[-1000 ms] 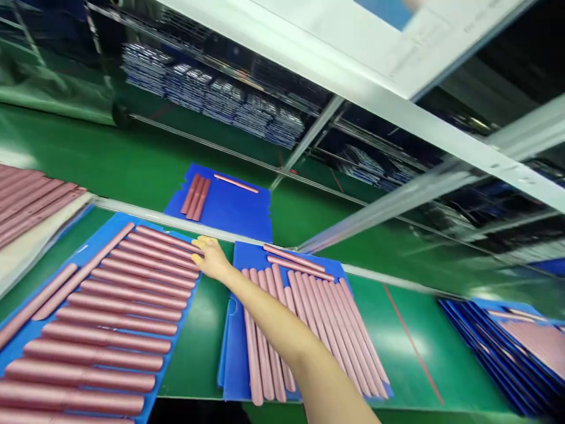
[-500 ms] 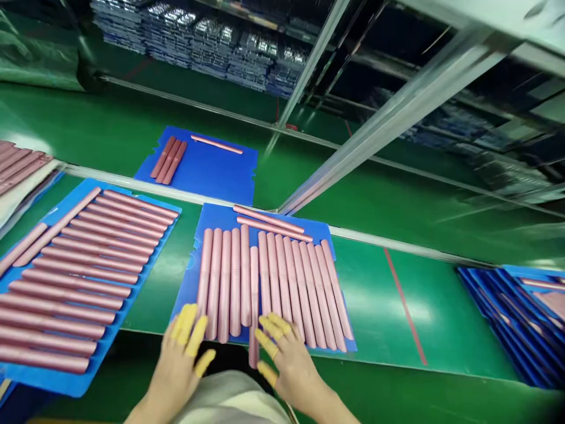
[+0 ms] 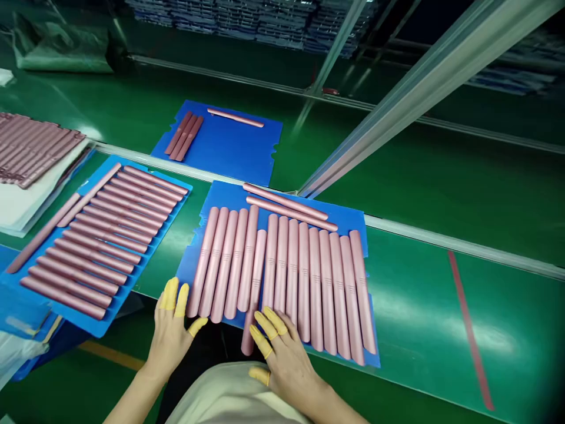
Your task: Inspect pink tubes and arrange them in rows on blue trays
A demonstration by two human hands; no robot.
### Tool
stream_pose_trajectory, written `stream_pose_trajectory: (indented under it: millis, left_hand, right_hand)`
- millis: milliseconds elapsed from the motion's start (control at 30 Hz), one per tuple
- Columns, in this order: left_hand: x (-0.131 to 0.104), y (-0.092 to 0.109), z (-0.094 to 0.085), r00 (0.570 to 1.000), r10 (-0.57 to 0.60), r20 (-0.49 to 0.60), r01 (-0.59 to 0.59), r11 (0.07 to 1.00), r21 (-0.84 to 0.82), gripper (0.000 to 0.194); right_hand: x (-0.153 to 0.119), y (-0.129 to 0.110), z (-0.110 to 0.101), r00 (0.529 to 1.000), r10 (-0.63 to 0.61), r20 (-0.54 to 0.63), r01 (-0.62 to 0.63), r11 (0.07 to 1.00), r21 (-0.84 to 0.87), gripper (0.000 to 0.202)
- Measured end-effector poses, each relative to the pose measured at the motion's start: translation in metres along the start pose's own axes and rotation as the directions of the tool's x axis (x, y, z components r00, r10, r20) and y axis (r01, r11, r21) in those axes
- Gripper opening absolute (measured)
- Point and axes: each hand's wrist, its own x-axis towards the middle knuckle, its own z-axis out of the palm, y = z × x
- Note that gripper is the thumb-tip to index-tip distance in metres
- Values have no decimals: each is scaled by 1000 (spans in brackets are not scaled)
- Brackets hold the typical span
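My left hand [image 3: 170, 330] spreads empty at the blue sheet's [image 3: 351, 218] eight o'clock — my right hand [image 3: 286, 353], six o'clock, splays unclenched over pink rods [image 3: 293, 265].

The left hand [image 3: 170, 335] and the right hand [image 3: 286, 359] wear close-fitting yellow finger cots [image 3: 261, 341] on several of the fingers [image 3: 182, 300], thumbs included; these are short, smooth caps with rounded tips that stop partway down and leave the knuckles and backs uncovered. Both forearms [image 3: 145, 377] are bare as far as they show, narrowing toward the wrists. Over the torso is a loose, pale garment [image 3: 233, 388], cream with a faint greenish cast, its plain fabric falling in soft, rounded folds.
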Motion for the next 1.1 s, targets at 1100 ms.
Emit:
stream_pose_trajectory:
  millis: [1100]
  left_hand:
    - [26,-16,3,986,158,61,-147,976,-162,88]
  right_hand:
    - [28,18,-11,889,321,-326,-290,946,143,37]
